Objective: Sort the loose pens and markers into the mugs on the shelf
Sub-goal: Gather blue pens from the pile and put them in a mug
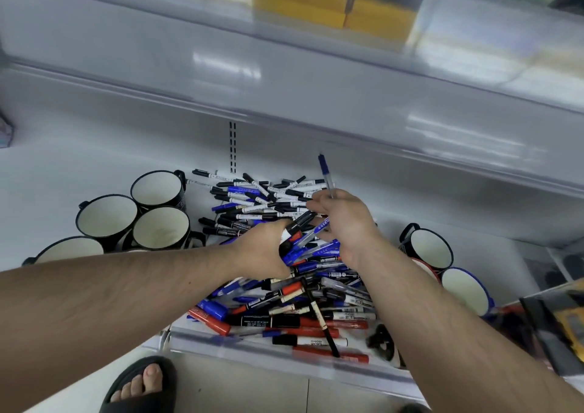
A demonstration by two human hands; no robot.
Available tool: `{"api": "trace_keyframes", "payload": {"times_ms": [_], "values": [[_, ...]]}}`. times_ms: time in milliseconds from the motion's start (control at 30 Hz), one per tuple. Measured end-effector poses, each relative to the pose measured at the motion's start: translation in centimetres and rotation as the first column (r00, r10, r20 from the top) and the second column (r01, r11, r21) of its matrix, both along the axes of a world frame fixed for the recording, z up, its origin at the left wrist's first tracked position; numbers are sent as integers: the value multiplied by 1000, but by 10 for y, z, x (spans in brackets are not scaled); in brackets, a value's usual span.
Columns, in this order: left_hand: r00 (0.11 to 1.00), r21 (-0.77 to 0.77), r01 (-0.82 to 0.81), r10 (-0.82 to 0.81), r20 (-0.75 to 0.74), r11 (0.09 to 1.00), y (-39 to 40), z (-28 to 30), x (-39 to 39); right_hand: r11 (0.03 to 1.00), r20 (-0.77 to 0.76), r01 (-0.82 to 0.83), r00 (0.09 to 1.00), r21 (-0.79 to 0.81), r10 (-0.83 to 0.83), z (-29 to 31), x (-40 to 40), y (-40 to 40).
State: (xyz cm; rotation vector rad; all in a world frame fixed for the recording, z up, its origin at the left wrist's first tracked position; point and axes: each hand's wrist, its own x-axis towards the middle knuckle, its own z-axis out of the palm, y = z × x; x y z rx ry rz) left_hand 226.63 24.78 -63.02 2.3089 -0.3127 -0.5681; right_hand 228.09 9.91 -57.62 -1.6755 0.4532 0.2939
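Note:
A heap of loose pens and markers, blue, black and red, covers the middle of the white shelf. My left hand grips a bundle of pens and markers over the heap. My right hand is just right of it and pinches a blue-capped clear pen that points upward. Several black mugs with white insides stand empty at the left. At the right stand a black mug, a blue-rimmed mug and part of a red-rimmed one.
An upper shelf overhangs the work area. A clear plastic lip runs along the shelf's front edge. A small black object lies near the front right. My foot in a black sandal stands on the tiled floor below.

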Motion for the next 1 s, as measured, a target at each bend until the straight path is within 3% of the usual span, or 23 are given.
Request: {"api": "trace_keyframes", "payload": {"times_ms": [267,333,400,467,567,667,733,767,867,1000], "values": [[999,-29,-12,11,-35,1000,-10,17,-4,991,-145,102,985,92,-88,17,-2,8],[991,-68,-109,103,-89,992,-7,25,-5,959,-148,234,966,161,-211,28,-1,-10],[950,-178,-287,257,-175,941,-6,33,-9,944,-127,308,948,121,-293,41,-2,-33],[862,-288,-498,430,-269,818,-8,39,-14,944,-119,325,941,56,-317,48,-16,-53],[651,-435,-758,591,-476,485,-21,47,-25,964,-186,264,948,7,-258,50,-60,-61],[493,-504,-854,512,-703,130,-41,59,-43,988,-256,149,957,33,-136,48,-97,-55],[445,-506,-862,439,-781,-27,-54,65,-57,994,-249,101,965,44,-87,48,-110,-48],[434,-510,-855,410,-803,-95,-59,65,-65,985,-245,156,960,77,-133,49,-116,-43],[423,-530,-816,388,-819,-231,-75,64,-84,945,-258,277,939,174,-227,54,-131,-34],[470,-592,-769,416,-779,-241,-97,68,-107,921,-251,345,921,179,-297,51,-141,-35]]}}
